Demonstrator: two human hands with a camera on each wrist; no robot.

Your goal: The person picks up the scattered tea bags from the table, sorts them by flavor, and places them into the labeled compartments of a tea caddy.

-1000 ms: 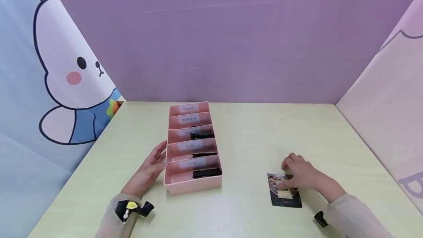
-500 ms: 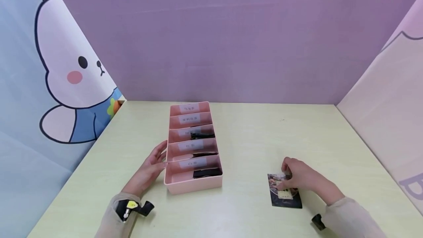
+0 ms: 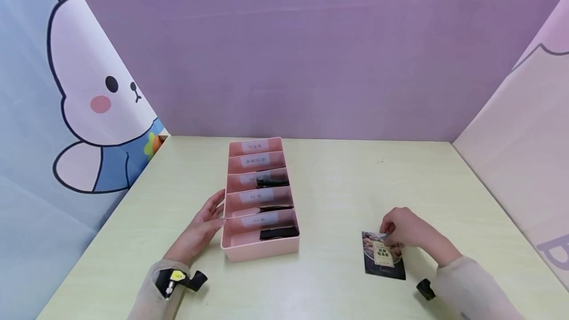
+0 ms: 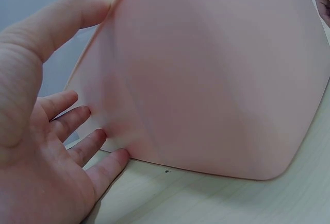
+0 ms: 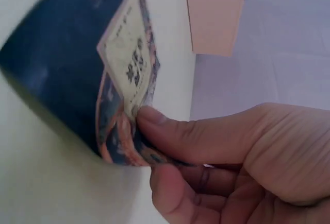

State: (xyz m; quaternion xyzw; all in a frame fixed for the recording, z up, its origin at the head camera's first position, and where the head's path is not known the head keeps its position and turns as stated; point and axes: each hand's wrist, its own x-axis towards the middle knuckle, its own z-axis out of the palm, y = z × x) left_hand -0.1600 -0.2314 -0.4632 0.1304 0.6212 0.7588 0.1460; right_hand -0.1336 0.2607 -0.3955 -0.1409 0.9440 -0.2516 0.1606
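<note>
A pink divided box (image 3: 260, 250) with labelled compartments stands left of centre on the table. My left hand (image 3: 202, 226) rests against its left side. In the left wrist view the fingertips touch the box's outer wall and the thumb lies at its rim. To the right, my right hand (image 3: 406, 231) pinches the upper edge of a dark tea sachet (image 3: 383, 265) with a cream label. The right wrist view shows the thumb (image 5: 170, 131) on the printed front and fingers behind; the sachet's end is bent there.
Dark packets lie in several compartments of the box, among them one in the nearest compartment (image 3: 279, 232). A purple backdrop (image 3: 311, 63) rises behind the table (image 3: 338, 201), with printed panels at both sides.
My right thumb and fingers have drawn together on the tea sachet's upper edge, uncovering more of its label. The sachet has shifted slightly. My left hand and the box stay in place.
</note>
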